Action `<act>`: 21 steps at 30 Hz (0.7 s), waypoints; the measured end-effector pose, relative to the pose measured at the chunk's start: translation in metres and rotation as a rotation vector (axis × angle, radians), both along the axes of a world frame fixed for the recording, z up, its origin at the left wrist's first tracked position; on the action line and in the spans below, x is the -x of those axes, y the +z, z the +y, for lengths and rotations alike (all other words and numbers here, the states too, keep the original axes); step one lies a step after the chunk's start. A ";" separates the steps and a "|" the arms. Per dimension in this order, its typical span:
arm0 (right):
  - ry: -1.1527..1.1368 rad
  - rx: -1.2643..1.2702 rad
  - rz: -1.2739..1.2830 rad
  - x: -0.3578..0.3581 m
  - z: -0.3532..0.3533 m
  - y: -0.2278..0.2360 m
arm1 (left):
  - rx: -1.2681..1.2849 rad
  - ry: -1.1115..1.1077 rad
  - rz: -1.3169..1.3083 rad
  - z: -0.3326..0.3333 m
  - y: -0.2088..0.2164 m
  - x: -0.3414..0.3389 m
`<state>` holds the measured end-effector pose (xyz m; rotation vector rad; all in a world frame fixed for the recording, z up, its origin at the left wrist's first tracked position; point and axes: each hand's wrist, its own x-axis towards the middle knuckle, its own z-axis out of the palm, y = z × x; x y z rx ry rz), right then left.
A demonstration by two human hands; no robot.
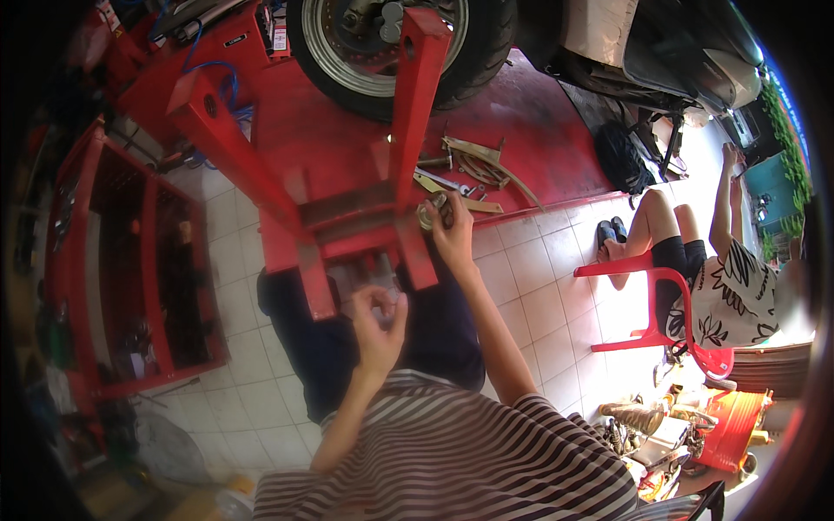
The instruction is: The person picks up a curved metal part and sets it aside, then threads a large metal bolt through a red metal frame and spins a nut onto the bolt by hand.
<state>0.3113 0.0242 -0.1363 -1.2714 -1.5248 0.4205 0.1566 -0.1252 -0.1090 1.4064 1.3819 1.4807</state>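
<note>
My right hand (453, 236) is closed around a small round shiny part (426, 214), beside the right upright of a red steel stand (347, 208). The fingers cover some of that part, and its kind is unclear. Lower and to the left, my left hand (380, 328) is in front of the stand's base. Its thumb and fingers are curled together and somewhat blurred; whatever they may hold is too small to make out. Just beyond them, a pale blurred patch (352, 278) shows between the stand's feet.
A motorcycle wheel (347, 52) stands on the red lift platform (556, 130). Wrenches (447, 182) and curved strips (486, 161) lie there. Left is a red shelf rack (152, 260). At right, another person (725, 286) sits on a red chair (651, 304), near a heap of parts (651, 425).
</note>
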 end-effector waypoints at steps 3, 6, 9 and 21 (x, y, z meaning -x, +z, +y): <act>0.024 0.033 0.042 0.001 -0.002 0.004 | 0.026 -0.013 0.014 -0.002 0.001 -0.004; 0.032 0.056 0.047 0.001 -0.010 0.008 | 0.056 -0.029 0.028 -0.006 -0.003 -0.005; 0.032 0.089 0.124 -0.001 -0.026 0.005 | 0.115 -0.091 0.035 -0.009 -0.005 -0.002; 0.030 -0.119 -0.149 -0.005 -0.084 0.044 | 0.179 -0.242 0.013 0.000 0.010 0.003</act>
